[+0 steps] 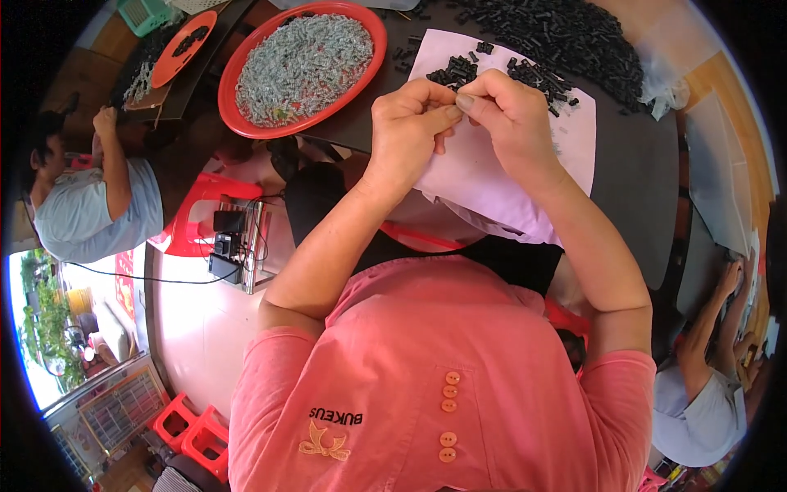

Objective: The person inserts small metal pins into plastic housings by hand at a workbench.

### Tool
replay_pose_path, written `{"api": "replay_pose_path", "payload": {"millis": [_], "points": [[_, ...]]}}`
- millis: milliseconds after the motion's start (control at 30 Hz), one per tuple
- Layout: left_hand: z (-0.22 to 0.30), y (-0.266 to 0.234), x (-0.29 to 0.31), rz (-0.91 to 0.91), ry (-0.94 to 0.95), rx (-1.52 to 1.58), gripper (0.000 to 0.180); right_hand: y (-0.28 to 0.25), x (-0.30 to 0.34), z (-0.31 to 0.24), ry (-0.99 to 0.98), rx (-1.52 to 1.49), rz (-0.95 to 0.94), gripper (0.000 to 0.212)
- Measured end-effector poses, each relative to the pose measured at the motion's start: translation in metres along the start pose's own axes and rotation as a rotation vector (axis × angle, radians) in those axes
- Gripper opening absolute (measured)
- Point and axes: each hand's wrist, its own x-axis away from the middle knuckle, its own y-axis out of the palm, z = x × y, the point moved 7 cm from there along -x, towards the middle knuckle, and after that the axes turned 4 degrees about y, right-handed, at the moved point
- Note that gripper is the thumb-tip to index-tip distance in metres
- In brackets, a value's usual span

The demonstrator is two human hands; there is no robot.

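Note:
My left hand [407, 135] and my right hand [515, 123] meet fingertip to fingertip above a pale pink sheet [566, 156] on the dark table. Both are closed in a pinch; whatever lies between the fingertips is too small and hidden to name. Just beyond the fingers, on the sheet, lie small black tube-like pieces [537, 78] in loose clusters. Another little black cluster [453, 72] sits right behind my left fingertips, partly covered by them.
A round red tray [234, 111] full of small clear pieces stands at the far left. A big heap of black pieces [566, 37] covers the table's far side, beside a clear plastic bag [668, 94]. Other people sit at left [98, 193] and right [697, 406].

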Motion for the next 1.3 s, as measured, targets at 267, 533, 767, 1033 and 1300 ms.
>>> {"api": "replay_pose_path", "payload": {"millis": [267,533,767,1033,1300], "points": [[-0.003,-0.006,-0.004,0.036,-0.048,0.17,0.009,-0.001,-0.001,-0.011,-0.186,0.104,0.014,0.018],[0.004,-0.001,-0.001,0.011,-0.024,0.074,0.009,0.005,0.009,-0.035,-0.507,0.562,0.191,0.036],[0.02,0.009,0.0,-0.055,-0.033,-0.05,0.012,0.002,0.015,-0.041,-0.564,0.557,0.208,0.035],[0.019,0.027,-0.003,-0.072,-0.071,0.093,0.014,-0.013,0.015,-0.038,-0.53,0.455,0.304,0.025],[0.029,0.037,-0.005,-0.094,-0.051,0.104,0.016,-0.021,0.016,-0.038,-0.58,0.378,0.371,0.028]]}}
